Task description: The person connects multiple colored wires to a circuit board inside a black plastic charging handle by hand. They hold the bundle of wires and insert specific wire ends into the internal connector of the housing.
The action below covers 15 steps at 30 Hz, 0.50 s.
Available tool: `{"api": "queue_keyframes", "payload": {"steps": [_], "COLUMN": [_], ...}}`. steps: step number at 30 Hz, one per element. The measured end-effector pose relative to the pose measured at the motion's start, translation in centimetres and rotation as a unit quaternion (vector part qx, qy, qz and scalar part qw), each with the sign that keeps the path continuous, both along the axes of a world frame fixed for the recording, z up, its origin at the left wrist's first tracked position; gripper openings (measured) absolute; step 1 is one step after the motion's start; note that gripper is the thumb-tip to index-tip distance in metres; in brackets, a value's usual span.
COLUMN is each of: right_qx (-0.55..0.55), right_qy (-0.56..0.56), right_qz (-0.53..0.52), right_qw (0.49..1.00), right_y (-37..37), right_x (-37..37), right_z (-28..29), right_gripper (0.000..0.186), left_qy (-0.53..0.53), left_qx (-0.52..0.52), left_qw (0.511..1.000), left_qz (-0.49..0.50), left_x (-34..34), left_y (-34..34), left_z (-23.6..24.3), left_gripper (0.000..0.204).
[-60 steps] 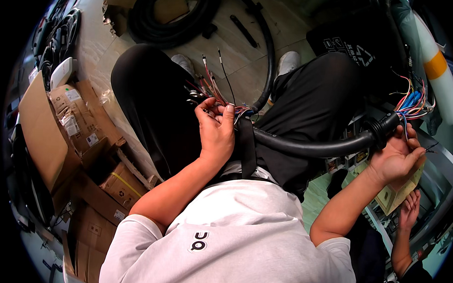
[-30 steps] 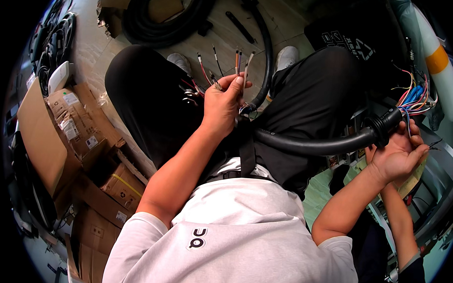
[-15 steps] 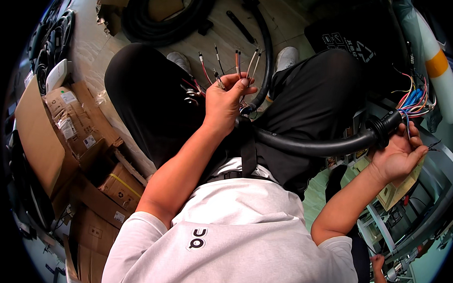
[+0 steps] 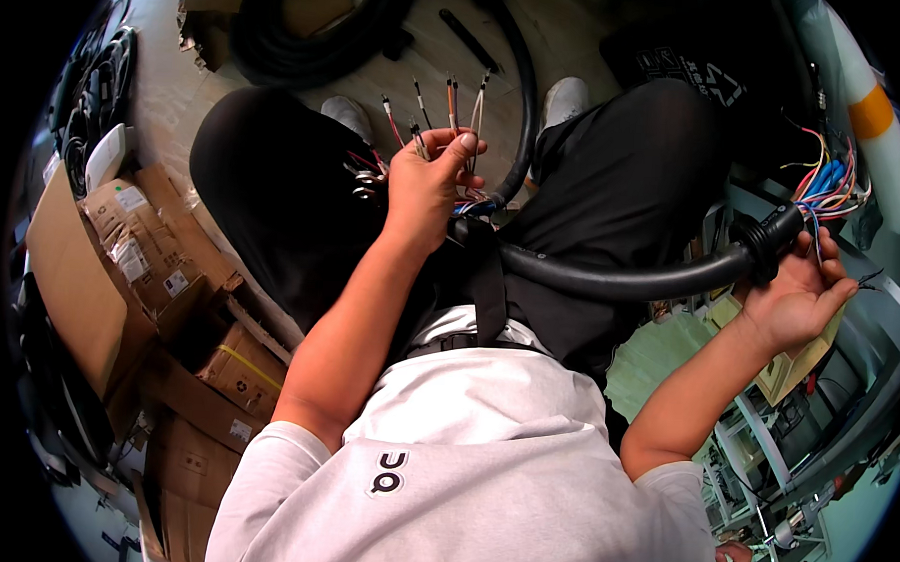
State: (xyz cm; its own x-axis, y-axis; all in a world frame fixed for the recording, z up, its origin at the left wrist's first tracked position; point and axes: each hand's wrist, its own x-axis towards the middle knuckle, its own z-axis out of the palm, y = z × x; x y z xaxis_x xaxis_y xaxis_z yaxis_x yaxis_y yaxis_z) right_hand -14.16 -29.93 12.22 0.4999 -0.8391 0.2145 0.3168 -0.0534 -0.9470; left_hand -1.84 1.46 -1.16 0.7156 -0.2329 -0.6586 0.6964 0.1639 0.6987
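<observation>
My left hand [image 4: 422,186] is closed on several thin wires [image 4: 451,105], whose bare or sleeved tips fan out above the fingers. Beside that hand, more wires with metal ends hang over my left thigh. A thick black cable [image 4: 618,284] runs across my lap to the right. At its right end, past a ribbed black collar [image 4: 755,247], a bundle of blue, red, yellow and white wires [image 4: 827,183] spreads out. Under this end is my right hand [image 4: 791,298], palm up with fingers curled around a thin wire; dark wire tips show past the thumb.
Cardboard boxes [image 4: 139,235] stand at the left, with coiled black cables [image 4: 99,100] behind. Another cable coil [image 4: 250,36] and a black rod [image 4: 470,41] lie on the floor ahead. At right are a white post with an orange band [image 4: 870,117] and another person's hand [image 4: 733,560].
My left hand has moved slightly up and left with its wires. My right hand has shifted a little to the right, and the cable end has risen slightly.
</observation>
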Motion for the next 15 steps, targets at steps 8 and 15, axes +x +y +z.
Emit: {"api": "queue_keyframes", "payload": {"steps": [8,15], "right_qx": [0.014,0.014], "right_qy": [0.0,-0.011], "right_qz": [0.014,0.021], "right_qw": [1.0,1.0], "right_y": [-0.13,-0.38], "right_x": [-0.09,-0.32], "right_z": [-0.19,-0.24], "right_gripper": [0.038,0.039], "left_qy": [-0.03,-0.04], "left_qx": [0.036,0.037], "left_qw": [0.999,0.998], "left_qz": [0.02,0.021], "left_x": [-0.5,-0.6], "left_y": [-0.07,-0.05], "left_z": [-0.21,-0.36], "left_gripper": [0.021,0.024]}}
